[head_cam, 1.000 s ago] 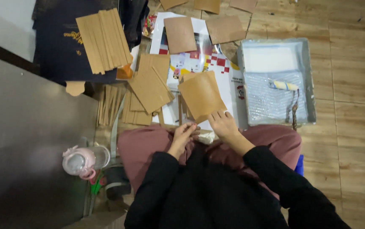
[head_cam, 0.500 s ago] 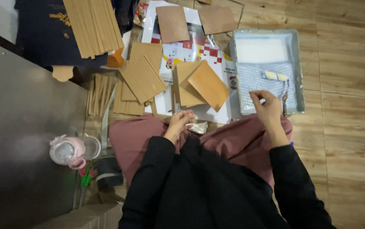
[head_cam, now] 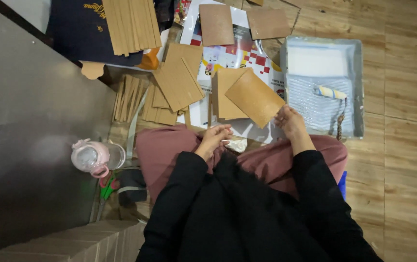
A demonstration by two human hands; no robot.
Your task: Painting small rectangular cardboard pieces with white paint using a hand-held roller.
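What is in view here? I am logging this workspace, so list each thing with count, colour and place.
Card sheet: one, brown, right hand holds its corner.
Card pile: several, brown, floor ahead.
Strips: a stack, tan, top left.
Tray: one, grey, right.
Roller: one, pale, in tray.
Bottle: one, pink, left.
Cloth: one, white, on lap.
Left hand: on lap, beside cloth.
Right hand: pinching card sheet.

Brown card panel (head_cam: 253, 97), grey paint tray (head_cam: 359, 87), white-yellow-blue roller (head_cam: 330, 92), pink bottle (head_cam: 91, 157), red-white checked printed sheet (head_cam: 237, 53), navy box (head_cam: 80, 34) upper left.
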